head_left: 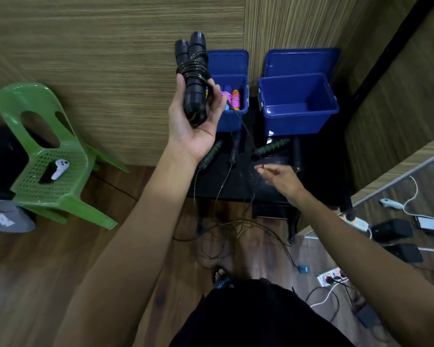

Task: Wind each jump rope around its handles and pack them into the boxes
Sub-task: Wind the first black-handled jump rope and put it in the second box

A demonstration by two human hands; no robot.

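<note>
Floor and wood-panel wall fill most of the frame. Low black table (318, 171) sits centre-right against the wall, and both boxes are at its back edge so I can drop bundles straight in.

Green chair (48, 171), left of frame, holds a white controller (60, 169). It's well away from my reach and not in the way.

Right blue box (298, 103), upper right of centre: looks empty, lid propped behind it. Left blue box (232, 103), upper centre, partly behind my raised hand, already holds a pink-wound rope (232, 98).

My left hand (193, 121) is raised at upper centre, palm up, with thumb and fingers curled round the pair of black handles (194, 78). They're held upright and side by side so the cord can wrap both. There are several turns of cord (192, 68) round the upper part, and a loose tail runs down past the left box toward the floor. My guess: winding is partly done, with a fair length left.

My right hand (278, 175), centre-right and low over the table, has its fingers loosely extended toward the left. I can't tell whether it pinches the thin cord; it's too fine and dark against the table.

Still on the table: two green-striped handles (211, 154) (271, 147) and plain black ones between and beside them, unwound.

Obstruction: slack cords tangle on the floor (236, 231) below the table edge, next to my foot. Likely snag risk when pulling the tail in. Power strips and cables at lower right are apart from it.
</note>
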